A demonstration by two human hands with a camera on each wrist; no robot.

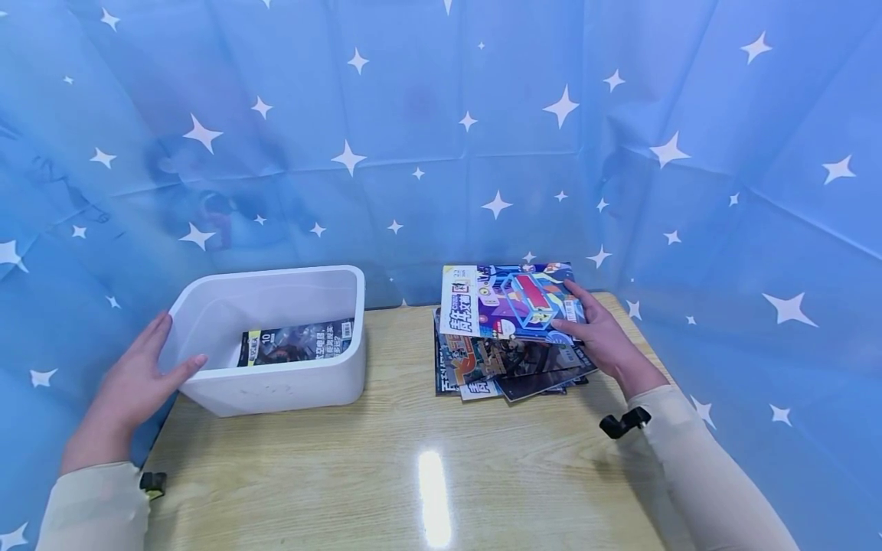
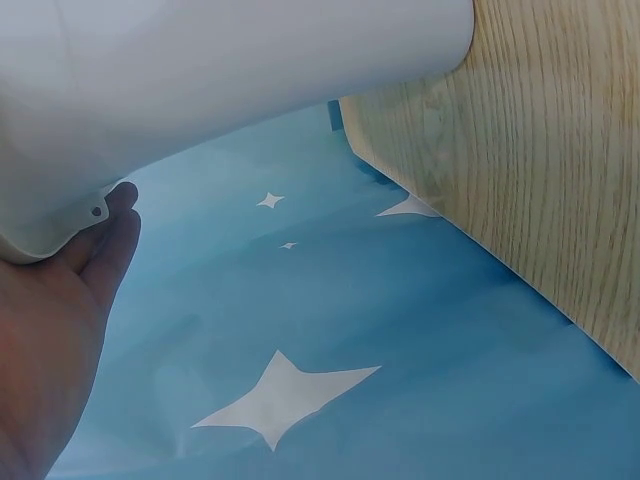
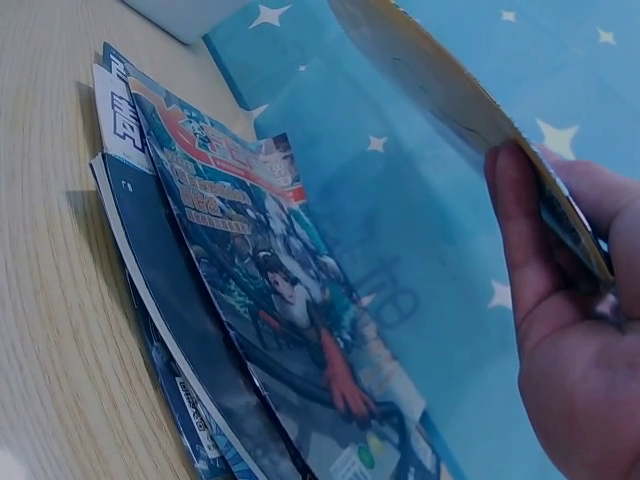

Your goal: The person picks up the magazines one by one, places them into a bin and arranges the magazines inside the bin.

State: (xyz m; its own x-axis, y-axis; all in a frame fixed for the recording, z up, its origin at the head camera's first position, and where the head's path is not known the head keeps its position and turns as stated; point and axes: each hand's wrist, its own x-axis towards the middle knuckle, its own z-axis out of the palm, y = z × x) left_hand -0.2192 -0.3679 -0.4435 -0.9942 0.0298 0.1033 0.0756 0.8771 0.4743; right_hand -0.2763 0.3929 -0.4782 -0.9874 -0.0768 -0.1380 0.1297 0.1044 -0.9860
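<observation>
A purple and blue magazine [image 1: 530, 298] is held up by its right edge in my right hand [image 1: 606, 337], with the thumb on the cover. In the right wrist view the magazine [image 3: 450, 90] appears nearly edge-on, pinched between thumb and fingers, apart from the pile below. That pile of magazines [image 1: 510, 363] lies fanned unevenly on the table, a comic-style cover [image 3: 270, 270] on top. At the left, my left hand [image 1: 131, 383] grips the corner of a white plastic bin [image 1: 289, 390] at its rim. Inside the bin lies a dark magazine [image 1: 296, 343] with a yellow strip.
The wooden table [image 1: 331, 474] carries the bin at the left and the pile at the right. A blue curtain with white stars [image 1: 413, 115] hangs behind and along the sides. Each wrist wears a black mount [image 1: 625, 422].
</observation>
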